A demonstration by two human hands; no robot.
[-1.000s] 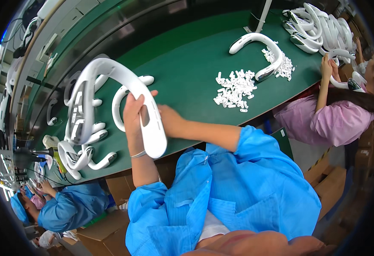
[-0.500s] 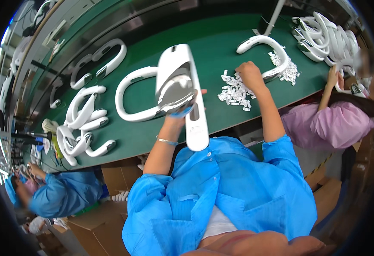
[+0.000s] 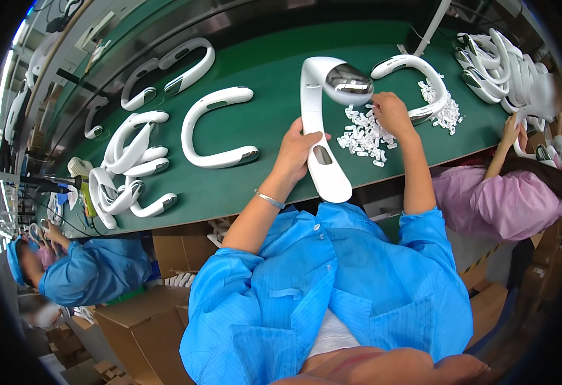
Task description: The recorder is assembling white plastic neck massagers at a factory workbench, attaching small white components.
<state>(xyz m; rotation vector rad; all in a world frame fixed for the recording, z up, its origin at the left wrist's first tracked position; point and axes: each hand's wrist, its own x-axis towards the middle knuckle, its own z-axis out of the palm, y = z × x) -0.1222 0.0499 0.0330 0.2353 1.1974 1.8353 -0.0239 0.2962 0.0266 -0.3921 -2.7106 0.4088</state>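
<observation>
On my feed the left hand (image 3: 299, 151) clasps a white curved device (image 3: 313, 109) above the green table (image 3: 281, 106), long axis near-to-far, glossy end (image 3: 350, 78) pointing right; whether the right hand (image 3: 394, 115) grips anything, I cannot tell.

The left forearm (image 3: 253, 219) slants upward and to the right, and its wrist (image 3: 282, 179) is nearly straight; the left hand (image 3: 293, 152) is closed in a grip in front of the body, its thumb (image 3: 312, 138) laid across the front, the other fingers partly hidden; the right forearm (image 3: 417, 168) stands steeper and reaches farther out; the right hand (image 3: 392, 114) bends to the left, its back showing, the fingertips not clearly visible.
</observation>
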